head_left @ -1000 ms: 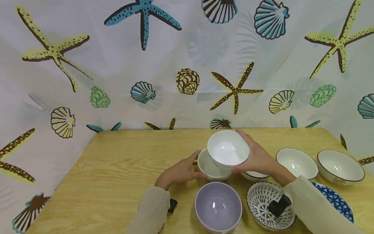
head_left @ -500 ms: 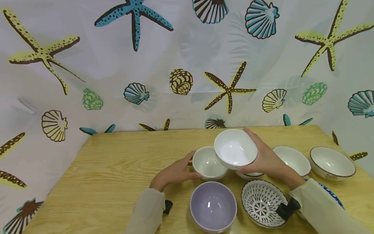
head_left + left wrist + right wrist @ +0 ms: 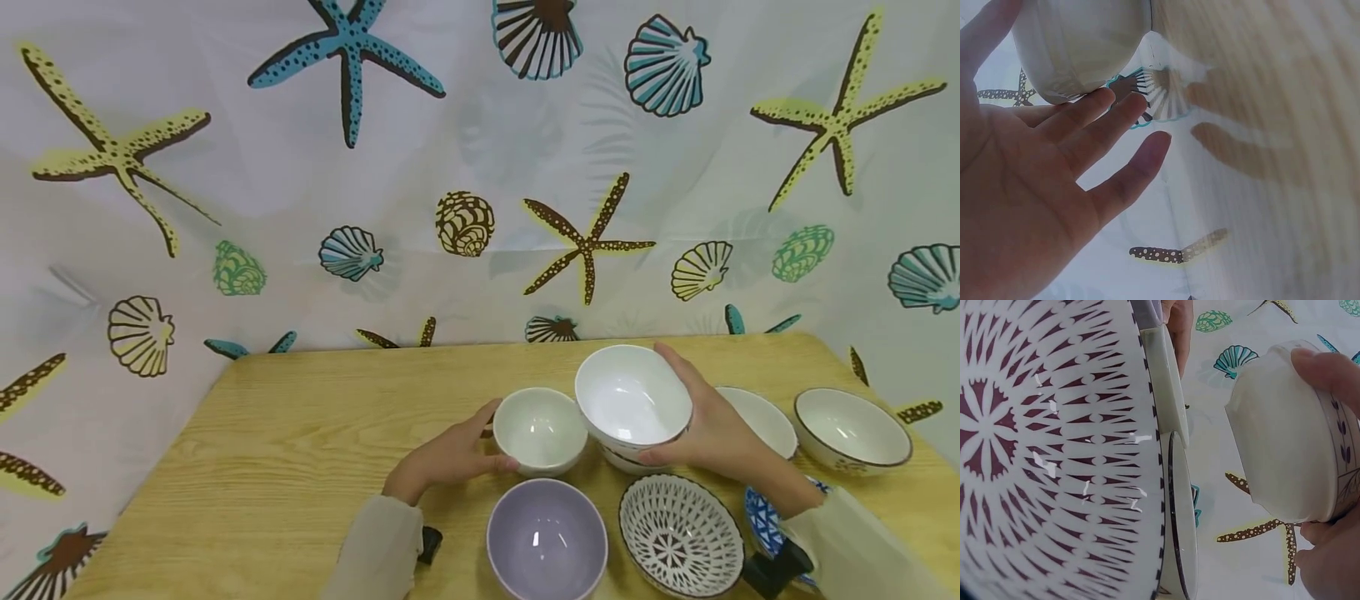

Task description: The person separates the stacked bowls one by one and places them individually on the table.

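My right hand [image 3: 708,429] grips a small white bowl [image 3: 633,396] by its side, thumb at the near edge, fingers on the far side. Raised and tilted towards me, the bowl overlaps a dark-rimmed white bowl [image 3: 628,461] in the head view, hiding most of it. A purple leaf pattern shows on its outer wall [image 3: 1297,434] in the right wrist view. Farther left, a cream bowl [image 3: 540,432] stands on the table, with my left hand [image 3: 446,454] around its left side. Thumb and fingers are loosely spread there, and the fingertips [image 3: 1104,97] meet its underside in the left wrist view.
A lilac bowl [image 3: 547,537] and a lattice-patterned bowl [image 3: 681,533] stand in front. Right of these lies a blue-patterned plate [image 3: 768,521], partly under my right arm. Two white bowls, one rear [image 3: 757,417] and one far right [image 3: 851,429], stand beyond. A shell-print cloth [image 3: 420,292] hangs behind the table.
My right hand has carried the white bowl to the right, off the cream bowl and over the dark-rimmed one. My left hand stays beside the cream bowl. The head view has shifted slightly.
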`<act>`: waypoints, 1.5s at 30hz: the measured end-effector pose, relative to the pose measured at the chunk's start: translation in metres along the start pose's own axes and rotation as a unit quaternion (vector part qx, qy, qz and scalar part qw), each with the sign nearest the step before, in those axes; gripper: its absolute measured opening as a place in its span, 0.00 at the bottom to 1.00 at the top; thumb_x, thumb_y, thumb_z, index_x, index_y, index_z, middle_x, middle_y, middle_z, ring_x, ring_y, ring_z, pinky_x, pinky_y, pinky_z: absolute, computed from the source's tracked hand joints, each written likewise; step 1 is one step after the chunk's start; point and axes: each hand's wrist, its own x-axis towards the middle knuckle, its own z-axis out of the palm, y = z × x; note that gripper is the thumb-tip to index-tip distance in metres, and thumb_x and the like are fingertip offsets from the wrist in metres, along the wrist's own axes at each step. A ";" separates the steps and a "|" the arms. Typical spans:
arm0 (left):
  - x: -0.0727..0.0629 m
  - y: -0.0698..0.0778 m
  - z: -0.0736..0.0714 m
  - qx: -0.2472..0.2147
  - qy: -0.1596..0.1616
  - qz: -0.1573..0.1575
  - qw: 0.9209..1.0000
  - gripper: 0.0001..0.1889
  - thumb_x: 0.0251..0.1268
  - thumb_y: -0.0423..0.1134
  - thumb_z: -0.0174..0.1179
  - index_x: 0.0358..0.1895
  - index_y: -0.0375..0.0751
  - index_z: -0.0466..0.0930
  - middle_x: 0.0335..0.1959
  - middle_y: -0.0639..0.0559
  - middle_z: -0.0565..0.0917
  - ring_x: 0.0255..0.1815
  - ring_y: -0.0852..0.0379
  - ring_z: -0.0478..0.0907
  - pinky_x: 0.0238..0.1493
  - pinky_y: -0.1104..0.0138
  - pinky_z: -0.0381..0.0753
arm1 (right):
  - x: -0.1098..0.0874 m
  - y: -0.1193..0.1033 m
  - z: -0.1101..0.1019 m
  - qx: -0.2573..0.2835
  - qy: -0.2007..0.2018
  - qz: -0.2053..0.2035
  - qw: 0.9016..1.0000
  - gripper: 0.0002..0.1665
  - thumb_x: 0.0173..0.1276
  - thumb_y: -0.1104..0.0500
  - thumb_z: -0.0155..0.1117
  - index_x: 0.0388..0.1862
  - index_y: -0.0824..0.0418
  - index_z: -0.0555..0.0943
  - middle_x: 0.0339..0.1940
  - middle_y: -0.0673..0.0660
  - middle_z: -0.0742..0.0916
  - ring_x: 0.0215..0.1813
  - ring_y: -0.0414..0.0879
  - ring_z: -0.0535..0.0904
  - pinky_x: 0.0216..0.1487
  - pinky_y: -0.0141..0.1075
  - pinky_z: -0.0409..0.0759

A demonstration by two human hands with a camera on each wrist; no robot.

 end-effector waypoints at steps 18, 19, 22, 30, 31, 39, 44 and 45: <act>-0.004 0.000 0.000 0.007 0.002 -0.004 1.000 0.48 0.57 0.55 0.66 0.76 0.47 0.47 0.72 0.43 0.64 0.71 0.41 0.63 0.69 0.42 0.59 | -0.027 0.006 -0.023 -0.069 0.031 0.039 0.996 0.78 0.38 0.53 0.84 0.79 0.56 0.40 0.71 0.73 0.64 0.61 0.71 0.70 0.53 0.64 0.74; -0.005 0.000 -0.001 0.007 0.003 -0.005 1.000 0.48 0.57 0.55 0.66 0.76 0.46 0.47 0.72 0.43 0.63 0.71 0.41 0.63 0.69 0.42 0.59 | -0.028 0.007 -0.024 -0.073 0.032 0.042 0.996 0.78 0.38 0.52 0.84 0.79 0.55 0.40 0.71 0.73 0.63 0.61 0.71 0.69 0.54 0.64 0.74; -0.006 0.000 -0.001 0.007 0.000 -0.006 1.000 0.49 0.57 0.55 0.65 0.76 0.46 0.46 0.73 0.42 0.62 0.71 0.41 0.63 0.69 0.43 0.60 | -0.030 0.009 -0.026 -0.075 0.034 0.043 0.996 0.78 0.39 0.52 0.84 0.78 0.56 0.40 0.70 0.73 0.64 0.61 0.71 0.69 0.54 0.64 0.73; -0.004 0.000 0.000 0.004 -0.008 0.010 1.000 0.48 0.59 0.55 0.64 0.76 0.47 0.45 0.72 0.43 0.62 0.71 0.39 0.62 0.68 0.44 0.62 | -0.041 0.018 -0.033 -0.101 0.036 0.054 0.993 0.78 0.39 0.53 0.84 0.78 0.60 0.40 0.69 0.75 0.64 0.59 0.72 0.70 0.52 0.65 0.74; -0.004 0.000 0.000 0.004 -0.008 0.010 1.000 0.47 0.59 0.54 0.64 0.76 0.47 0.45 0.72 0.43 0.62 0.71 0.39 0.63 0.68 0.44 0.62 | -0.044 0.019 -0.035 -0.106 0.039 0.055 0.992 0.77 0.38 0.53 0.84 0.78 0.60 0.40 0.69 0.75 0.64 0.59 0.72 0.70 0.51 0.65 0.74; 0.001 0.002 0.003 0.012 -0.015 0.009 1.000 0.47 0.60 0.53 0.63 0.76 0.46 0.44 0.72 0.41 0.62 0.71 0.38 0.63 0.68 0.44 0.62 | -0.062 0.029 -0.047 -0.126 0.063 0.056 0.988 0.78 0.37 0.56 0.84 0.79 0.57 0.41 0.67 0.77 0.66 0.56 0.73 0.71 0.47 0.67 0.74; 0.000 0.001 0.002 0.014 -0.013 0.005 1.000 0.48 0.59 0.55 0.63 0.76 0.46 0.43 0.73 0.41 0.62 0.71 0.38 0.62 0.68 0.44 0.62 | -0.069 0.032 -0.050 -0.120 0.061 0.065 0.989 0.77 0.38 0.57 0.84 0.79 0.57 0.40 0.68 0.77 0.64 0.55 0.73 0.70 0.46 0.67 0.74; 0.000 0.000 0.003 0.014 -0.012 0.004 1.000 0.48 0.59 0.54 0.63 0.76 0.46 0.43 0.73 0.41 0.62 0.70 0.38 0.63 0.68 0.44 0.62 | -0.071 0.033 -0.050 -0.118 0.060 0.069 0.989 0.77 0.38 0.57 0.83 0.78 0.57 0.40 0.68 0.77 0.63 0.55 0.74 0.70 0.46 0.68 0.74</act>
